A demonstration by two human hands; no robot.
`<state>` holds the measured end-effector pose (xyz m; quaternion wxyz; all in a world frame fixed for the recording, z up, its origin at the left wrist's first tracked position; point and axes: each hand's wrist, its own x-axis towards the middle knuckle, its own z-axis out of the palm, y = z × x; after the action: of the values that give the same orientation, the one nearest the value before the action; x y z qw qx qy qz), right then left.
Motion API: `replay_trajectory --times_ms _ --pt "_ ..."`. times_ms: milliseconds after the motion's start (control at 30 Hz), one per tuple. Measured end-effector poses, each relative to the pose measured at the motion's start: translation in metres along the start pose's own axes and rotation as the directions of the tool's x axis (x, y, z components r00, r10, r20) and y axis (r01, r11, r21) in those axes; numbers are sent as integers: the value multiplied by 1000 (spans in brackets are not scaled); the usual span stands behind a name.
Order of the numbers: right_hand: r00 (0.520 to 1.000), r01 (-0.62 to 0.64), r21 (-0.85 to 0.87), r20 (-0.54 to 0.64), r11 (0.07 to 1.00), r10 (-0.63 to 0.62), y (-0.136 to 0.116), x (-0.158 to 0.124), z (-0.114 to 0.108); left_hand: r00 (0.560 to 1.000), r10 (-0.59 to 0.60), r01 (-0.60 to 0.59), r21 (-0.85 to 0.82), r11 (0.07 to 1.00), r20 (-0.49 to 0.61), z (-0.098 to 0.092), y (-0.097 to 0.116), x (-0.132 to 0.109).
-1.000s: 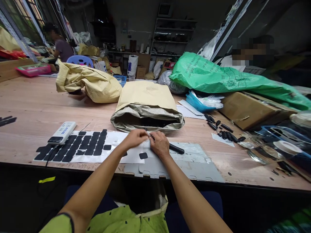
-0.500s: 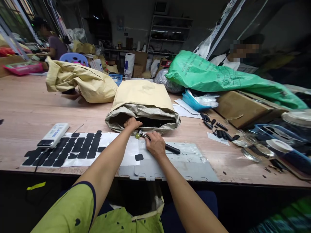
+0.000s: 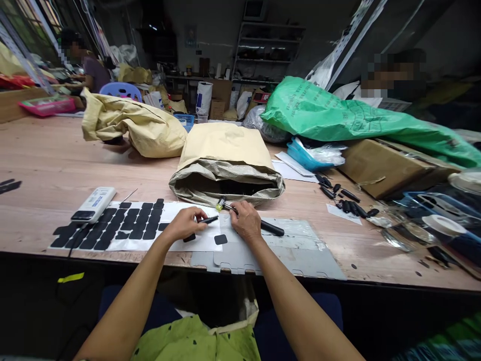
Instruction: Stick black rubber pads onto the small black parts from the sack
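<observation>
My left hand (image 3: 187, 224) pinches a slim black piece (image 3: 209, 219) with a narrow end, just above the white sheet (image 3: 172, 210). My right hand (image 3: 246, 219) is closed over the shaft of a hammer (image 3: 272, 228), which has a black grip and a small yellowish head. The hammer lies across a grey board (image 3: 296, 245). Right behind both hands, a beige woven sack (image 3: 227, 145) lies with its dark mouth facing me; its contents are too dark to make out. One black rounded patch (image 3: 220, 239) sits on the sheet's right edge.
Rows of black patches (image 3: 108, 228) and a white device (image 3: 93, 204) lie at left. Black pieces (image 3: 349, 206), a cardboard box (image 3: 391, 168) and glass jars (image 3: 398, 235) stand at right. Beyond are another sack (image 3: 143, 125), a green sack (image 3: 338, 118) and two people.
My left hand has come out of the sack's mouth, back toward me, with a slim black piece in its fingers. My right hand stays on the hammer. The view has shifted slightly.
</observation>
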<state>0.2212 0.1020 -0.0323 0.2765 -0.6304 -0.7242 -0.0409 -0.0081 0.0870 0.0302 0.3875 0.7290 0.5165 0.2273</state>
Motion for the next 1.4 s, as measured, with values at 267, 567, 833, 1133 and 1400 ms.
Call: replay_trajectory --times_ms 267,567,833,1133,1400 --pt "1000 -5 30 -3 1000 5 3 -2 2 989 139 -132 112 985 -57 15 -25 -22" --pt "1000 29 188 4 982 -30 2 -3 -14 981 153 -141 100 985 -118 19 -31 -23" --pt "991 88 491 47 867 -127 -30 -31 -51 978 151 -138 96 986 -147 22 -32 -23" --pt "977 177 439 32 881 -213 -54 -39 -60 977 138 -133 42 990 -162 21 -35 -19" --pt "976 186 311 47 932 -211 -52 -43 -52 979 118 -115 23 993 -164 20 -34 -18"
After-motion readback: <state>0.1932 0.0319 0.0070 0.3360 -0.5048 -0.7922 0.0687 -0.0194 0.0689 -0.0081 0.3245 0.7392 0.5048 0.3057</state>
